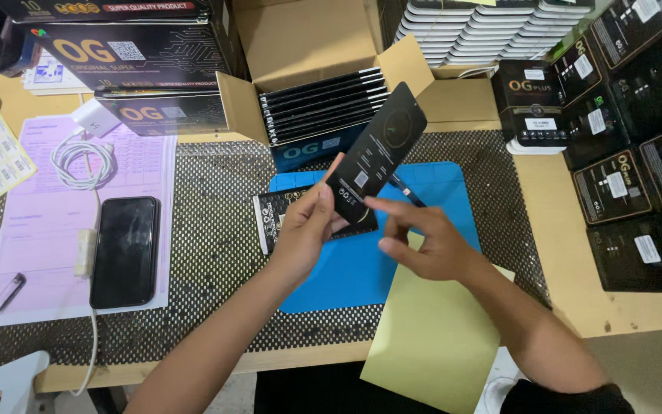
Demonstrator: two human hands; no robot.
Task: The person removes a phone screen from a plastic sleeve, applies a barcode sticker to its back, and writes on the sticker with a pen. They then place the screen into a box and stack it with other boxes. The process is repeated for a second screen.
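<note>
Left hand (308,226) pinches slim black box (377,149) at lower end, tilted; right hand (423,241) just beside grip, fingers loosely spread, empty. Inspection step, seemingly; opening needs steady hold.

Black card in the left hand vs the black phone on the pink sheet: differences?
The black card is held up off the bench, tilted, pinched by the left hand; the black phone lies flat on the pink sheet, untouched. The card carries pale print and a circle motif; the phone's screen is dark and blank. The phone has a white cable beside it; the card has none. The right hand hovers near the card. Both are black, slim, with rounded corners.
</note>
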